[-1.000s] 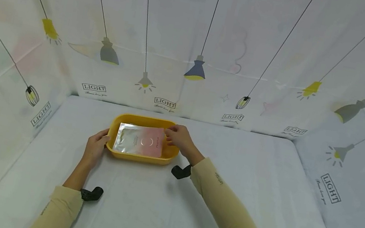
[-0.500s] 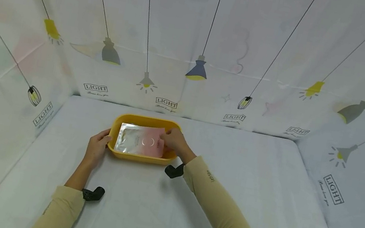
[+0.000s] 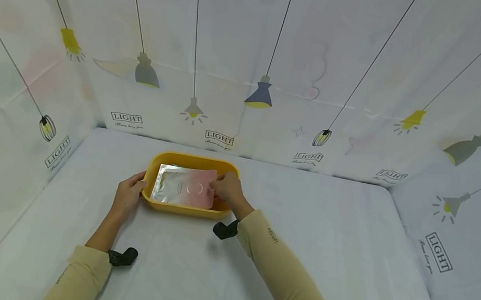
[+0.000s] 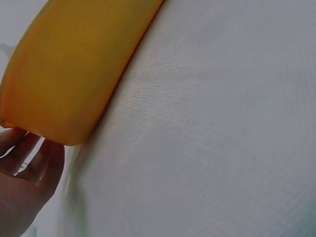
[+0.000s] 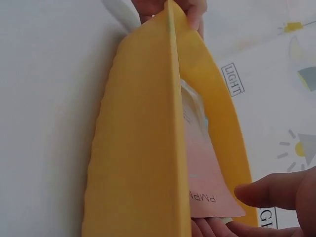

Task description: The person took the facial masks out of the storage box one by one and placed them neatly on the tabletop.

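Observation:
A yellow plastic basin (image 3: 186, 211) stands on the white-covered table. Inside it lies a flat silver-and-pink foil face mask packet (image 3: 178, 187), with the edge of something else just showing behind it. My left hand (image 3: 126, 198) grips the basin's left end, its thumb over the rim. At the other end my right hand (image 3: 228, 189) reaches inside and pinches the packet's pink end. In the right wrist view the thumb (image 5: 266, 190) is at the packet's upper side and the other fingers are under it, partly hidden by the basin wall.
White cloth (image 3: 310, 248) covers the table. A fabric backdrop (image 3: 299, 37) printed with hanging lamps rises at the back and both sides. A black wrist camera sits on each wrist, the right one (image 3: 225, 229) close to the basin's front.
My right hand has moved left and deeper into the basin, from its right rim onto the packet's pink end. My left hand and the basin stay in place.

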`<state>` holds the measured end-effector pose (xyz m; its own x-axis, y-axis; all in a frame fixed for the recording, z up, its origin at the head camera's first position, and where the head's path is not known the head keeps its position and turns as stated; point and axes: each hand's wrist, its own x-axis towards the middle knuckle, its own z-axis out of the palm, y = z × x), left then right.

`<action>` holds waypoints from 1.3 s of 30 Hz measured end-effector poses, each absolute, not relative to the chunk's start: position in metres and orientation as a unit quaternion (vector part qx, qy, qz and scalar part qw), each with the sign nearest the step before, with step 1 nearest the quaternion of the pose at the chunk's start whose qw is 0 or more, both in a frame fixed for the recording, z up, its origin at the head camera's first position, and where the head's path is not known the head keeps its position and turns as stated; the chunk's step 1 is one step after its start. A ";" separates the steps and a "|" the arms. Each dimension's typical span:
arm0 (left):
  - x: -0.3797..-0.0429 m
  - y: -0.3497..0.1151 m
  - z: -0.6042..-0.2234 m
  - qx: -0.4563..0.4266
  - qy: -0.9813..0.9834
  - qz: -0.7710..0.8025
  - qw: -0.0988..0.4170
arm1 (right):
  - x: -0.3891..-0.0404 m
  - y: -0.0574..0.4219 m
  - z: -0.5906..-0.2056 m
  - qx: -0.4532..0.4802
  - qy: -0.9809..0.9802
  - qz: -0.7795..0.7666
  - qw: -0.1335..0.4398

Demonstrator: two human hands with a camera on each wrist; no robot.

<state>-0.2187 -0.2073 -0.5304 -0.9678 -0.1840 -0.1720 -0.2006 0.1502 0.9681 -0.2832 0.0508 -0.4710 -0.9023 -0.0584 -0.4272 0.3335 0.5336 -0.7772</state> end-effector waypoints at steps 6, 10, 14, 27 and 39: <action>-0.219 -0.208 -0.531 -0.125 0.754 0.644 0.000 | -0.282 0.044 -0.478 0.095 0.841 -0.502 0.178; -0.220 -0.208 -0.533 -0.127 0.759 0.639 -0.001 | -0.281 0.039 -0.479 0.099 0.842 -0.497 0.184; -0.221 -0.207 -0.535 -0.124 0.764 0.634 -0.007 | -0.278 0.037 -0.481 0.084 0.838 -0.500 0.200; -0.222 -0.206 -0.534 -0.126 0.765 0.631 -0.007 | -0.278 0.038 -0.489 0.087 0.827 -0.541 0.123; -0.220 -0.207 -0.532 -0.131 0.767 0.628 -0.003 | -0.275 0.047 -0.483 0.084 0.795 -0.588 0.123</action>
